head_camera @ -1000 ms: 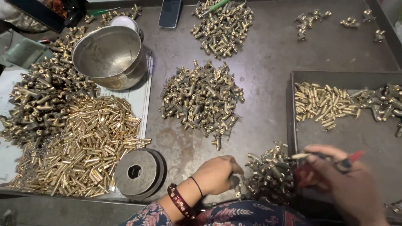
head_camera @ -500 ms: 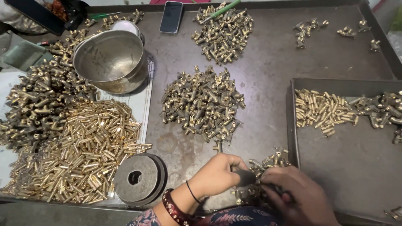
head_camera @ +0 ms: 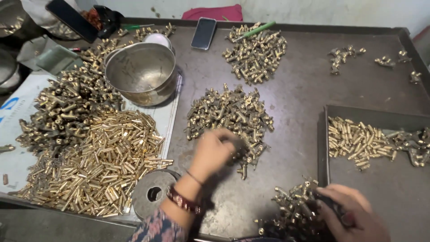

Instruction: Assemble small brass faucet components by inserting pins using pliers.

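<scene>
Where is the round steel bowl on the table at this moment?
In the head view, the round steel bowl stands empty at the upper left of the dark metal table, just above the heap of shiny brass pins and left of the black phone.

loose heap of brass fittings [head_camera: 230, 114] mid-table; smaller pile [head_camera: 293, 210] nearer.

Left wrist [head_camera: 183, 201]: dark red bangle, thin band; patterned sleeve [head_camera: 156, 228].

shiny brass fittings [head_camera: 230, 114], dull steel bowl [head_camera: 142, 71]
</scene>
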